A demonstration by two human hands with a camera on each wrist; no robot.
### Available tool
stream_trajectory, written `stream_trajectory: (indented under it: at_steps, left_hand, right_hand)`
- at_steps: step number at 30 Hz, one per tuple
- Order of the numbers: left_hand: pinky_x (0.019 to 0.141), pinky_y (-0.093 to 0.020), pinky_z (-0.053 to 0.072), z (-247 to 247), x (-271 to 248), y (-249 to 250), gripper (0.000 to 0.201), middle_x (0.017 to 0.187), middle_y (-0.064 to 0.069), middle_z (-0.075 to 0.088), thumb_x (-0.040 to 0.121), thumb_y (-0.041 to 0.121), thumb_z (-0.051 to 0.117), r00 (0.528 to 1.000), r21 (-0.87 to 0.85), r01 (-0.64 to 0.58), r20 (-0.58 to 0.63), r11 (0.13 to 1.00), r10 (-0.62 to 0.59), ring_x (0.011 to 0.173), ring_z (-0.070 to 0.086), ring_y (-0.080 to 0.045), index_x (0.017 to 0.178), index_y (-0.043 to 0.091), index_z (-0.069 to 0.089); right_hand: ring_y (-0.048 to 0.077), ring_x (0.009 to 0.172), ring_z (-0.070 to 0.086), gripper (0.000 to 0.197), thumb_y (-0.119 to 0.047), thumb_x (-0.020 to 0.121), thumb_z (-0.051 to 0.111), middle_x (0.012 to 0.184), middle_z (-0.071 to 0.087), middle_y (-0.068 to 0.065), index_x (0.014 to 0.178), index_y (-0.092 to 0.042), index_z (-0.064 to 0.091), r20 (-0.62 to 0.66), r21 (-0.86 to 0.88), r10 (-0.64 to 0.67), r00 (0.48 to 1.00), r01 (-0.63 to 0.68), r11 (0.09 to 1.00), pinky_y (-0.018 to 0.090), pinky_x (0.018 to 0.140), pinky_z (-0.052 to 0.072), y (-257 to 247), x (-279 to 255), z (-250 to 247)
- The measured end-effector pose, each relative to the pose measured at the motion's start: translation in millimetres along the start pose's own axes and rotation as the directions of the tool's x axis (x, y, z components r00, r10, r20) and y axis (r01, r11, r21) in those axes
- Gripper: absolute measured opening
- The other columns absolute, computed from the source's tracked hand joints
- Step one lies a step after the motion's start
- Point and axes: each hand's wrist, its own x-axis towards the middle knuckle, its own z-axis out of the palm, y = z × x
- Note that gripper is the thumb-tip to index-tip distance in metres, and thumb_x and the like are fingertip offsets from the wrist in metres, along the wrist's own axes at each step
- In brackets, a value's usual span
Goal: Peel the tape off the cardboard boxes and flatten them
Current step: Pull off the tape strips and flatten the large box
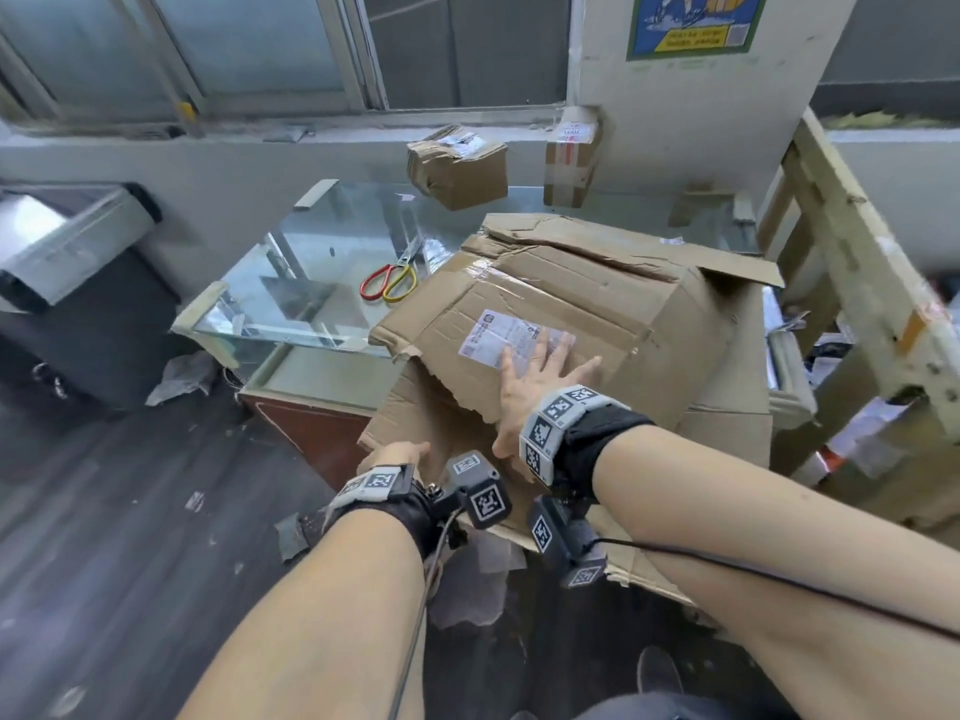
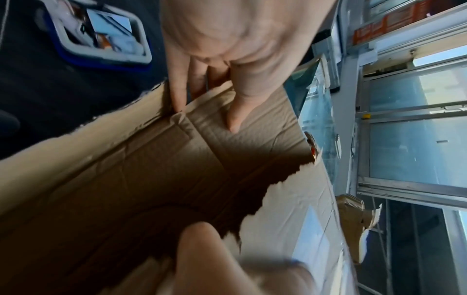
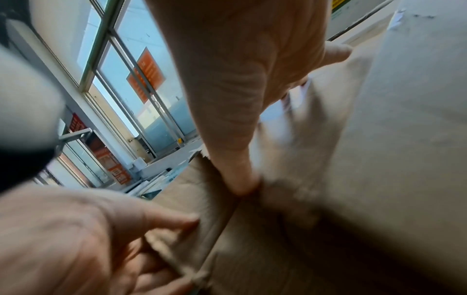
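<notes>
A big, crumpled cardboard box (image 1: 613,298) lies on its side on the glass table, with a white shipping label (image 1: 493,335) and strips of clear tape on its upper panel. My right hand (image 1: 519,397) presses flat on that panel beside the label, fingers spread and straight, with its thumb (image 3: 237,175) at the torn front edge. My left hand (image 1: 397,454) is lower, at the box's open mouth. There its thumb (image 2: 236,119) and fingers pinch the edge of the bottom flap (image 2: 141,127). The inside of the box is dark and looks empty.
Red and yellow scissors (image 1: 389,283) lie on the glass table (image 1: 311,252) left of the box. Two small taped boxes (image 1: 457,166) (image 1: 571,158) stand by the far wall. A wooden frame (image 1: 857,283) stands to the right, a dark cabinet (image 1: 78,304) to the left, and scraps litter the floor.
</notes>
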Motion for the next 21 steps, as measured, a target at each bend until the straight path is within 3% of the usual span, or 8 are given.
stream_trajectory:
  at_steps: [2,4,5,8,12,15,17,21]
  left_hand:
    - [0.095,-0.034,0.045,8.1,-3.7,14.8,0.085,0.14,-0.013,0.049,0.077,0.062,0.066,1.0,0.011,0.009,0.028,1.0,-0.01,0.126,0.05,-0.032,0.139,0.008,0.047]
    - [0.094,-0.039,0.046,19.9,-10.0,34.4,0.11,0.13,-0.013,0.056,0.052,0.077,0.07,0.997,-0.131,-0.021,0.073,0.991,0.03,0.114,0.058,-0.036,0.134,0.006,0.049]
    - [0.092,-0.04,0.047,25.0,-19.4,43.8,0.109,0.127,-0.014,0.058,0.056,0.077,0.068,0.994,-0.166,-0.023,0.099,0.986,0.04,0.11,0.06,-0.036,0.134,0.005,0.048]
    - [0.083,-0.035,0.044,38.0,-29.8,55.0,0.063,0.133,-0.016,0.051,0.098,0.047,0.046,0.989,-0.085,-0.125,0.074,0.989,0.131,0.118,0.053,-0.035,0.142,0.002,0.038]
    - [0.06,-0.025,0.048,56.0,-23.7,52.8,0.053,0.148,-0.02,0.04,0.104,0.033,0.032,0.984,-0.018,-0.16,0.08,0.987,0.161,0.134,0.043,-0.034,0.145,-0.001,0.034]
    - [0.087,-0.036,0.048,64.5,-5.5,58.9,0.073,0.143,-0.019,0.044,0.096,0.042,0.052,0.991,-0.178,-0.12,0.033,0.977,0.128,0.13,0.046,-0.035,0.149,0.001,0.022]
    - [0.104,-0.042,0.041,62.2,-15.0,65.1,0.077,0.144,-0.02,0.043,0.095,0.054,0.046,0.998,-0.298,-0.042,0.041,0.954,0.057,0.128,0.047,-0.037,0.148,0.003,0.025]
    - [0.105,-0.039,0.038,74.4,-32.2,66.1,0.058,0.151,-0.018,0.034,0.105,0.041,0.024,0.985,-0.275,-0.079,0.125,0.958,0.118,0.137,0.037,-0.034,0.147,0.002,0.029]
  right_hand:
    - [0.06,0.136,-0.005,0.084,-0.025,0.091,0.05,0.15,-0.009,0.038,0.151,-0.006,-0.005,-0.054,0.006,0.032,0.998,-0.032,0.999,0.076,0.101,0.01,1.6,-0.2,-8.7]
    - [0.061,0.134,0.011,0.061,-0.013,0.096,0.036,0.149,0.008,0.04,0.148,0.002,0.008,-0.13,-0.028,0.043,0.991,-0.047,0.999,0.071,0.102,0.02,13.8,1.6,-18.4]
    - [0.06,0.132,0.02,0.055,-0.009,0.096,0.031,0.146,0.018,0.04,0.146,0.004,0.014,-0.176,-0.058,0.035,0.984,-0.046,0.997,0.069,0.102,0.025,23.2,2.1,-21.8]
    - [0.051,0.121,0.04,0.045,0.0,0.093,0.029,0.132,0.04,0.032,0.137,0.009,0.033,-0.285,-0.146,0.019,0.958,-0.063,0.987,0.063,0.095,0.039,60.4,3.3,-28.1]
    - [0.038,0.112,0.045,0.034,-0.002,0.09,0.036,0.124,0.042,0.022,0.122,-0.001,0.049,-0.46,-0.145,-0.002,0.888,-0.072,0.987,0.046,0.085,0.046,111.9,7.2,-50.2]
    - [0.038,0.118,0.042,0.032,-0.006,0.09,0.034,0.128,0.044,0.025,0.118,-0.004,0.05,-0.533,-0.152,-0.041,0.845,-0.047,0.987,0.044,0.091,0.041,137.4,14.9,-60.8]
    - [0.037,0.111,0.047,0.032,-0.002,0.088,0.031,0.118,0.053,0.024,0.115,-0.004,0.048,-0.551,-0.139,-0.058,0.832,-0.024,0.99,0.043,0.091,0.043,140.2,20.9,-59.4]
    - [0.03,0.103,0.048,0.037,0.002,0.085,0.037,0.115,0.05,0.015,0.121,-0.007,0.042,-0.553,-0.082,-0.043,0.832,-0.002,0.997,0.038,0.087,0.04,138.4,32.0,-44.3]
